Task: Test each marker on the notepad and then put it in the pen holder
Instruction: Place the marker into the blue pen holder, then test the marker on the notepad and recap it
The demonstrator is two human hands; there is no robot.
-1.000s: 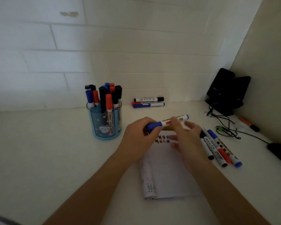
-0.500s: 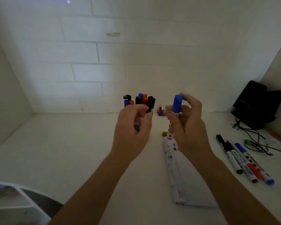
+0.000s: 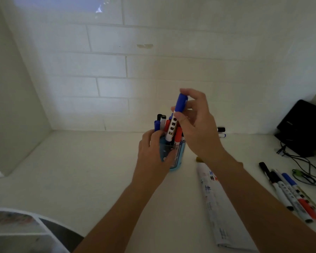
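now the right hand (image 3: 197,128) pinches a blue-capped marker (image 3: 171,127) between thumb and fingertips near its cap, the other fingers loosely spread. the marker stands nearly upright, cap up and tilted a little to the right. its lower end is at the mouth of the pen holder (image 3: 179,157), among the red, blue and black markers (image 3: 178,135) standing inside. the left hand (image 3: 151,154) curls around the holder's left side and grips it where it stands on the white surface (image 3: 80,170). the notepad (image 3: 215,203) lies just right of the holder, partly hidden by the right forearm, with coloured scribbles near its far end. a row of loose markers (image 3: 288,192) lies well to the right. two more markers (image 3: 221,132) rest by the back wall.
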